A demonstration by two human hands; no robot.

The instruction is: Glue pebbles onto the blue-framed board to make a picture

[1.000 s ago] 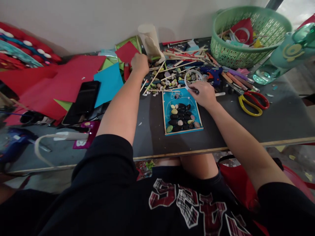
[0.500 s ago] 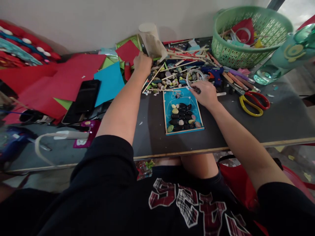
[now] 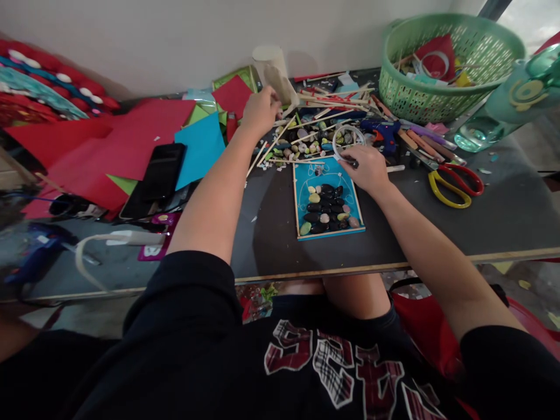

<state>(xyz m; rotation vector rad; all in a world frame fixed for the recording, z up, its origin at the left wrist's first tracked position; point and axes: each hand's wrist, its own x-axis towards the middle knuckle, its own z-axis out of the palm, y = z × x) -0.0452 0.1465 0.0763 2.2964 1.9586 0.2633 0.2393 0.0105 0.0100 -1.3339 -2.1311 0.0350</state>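
Observation:
My right hand [image 3: 366,166] pinches a clear tape roll [image 3: 336,146], held at the upper right corner of a blue board [image 3: 306,178] edged with thin wooden sticks. On that board lie rows of black pebbles [image 3: 326,208] with several pale and green ones, below white drawn lines. My left hand [image 3: 261,111] is raised over the back of the table, beside a paper roll [image 3: 268,57]. Its fingers are curled together, and whatever they hold is hidden. Loose pebbles [image 3: 301,149] and wooden sticks [image 3: 321,116] lie heaped between both hands.
To the right are a green basket [image 3: 441,96], a water bottle [image 3: 494,114], scissors [image 3: 450,185] and a blue glue gun [image 3: 385,135]. At left lie red paper [image 3: 135,134], blue paper [image 3: 203,149], a black phone [image 3: 161,171] and another blue glue gun [image 3: 41,245].
My left hand has lifted slightly and turned, moving a little right from the red paper, with its fingers now more visible. My right hand keeps the tape roll in nearly the same place.

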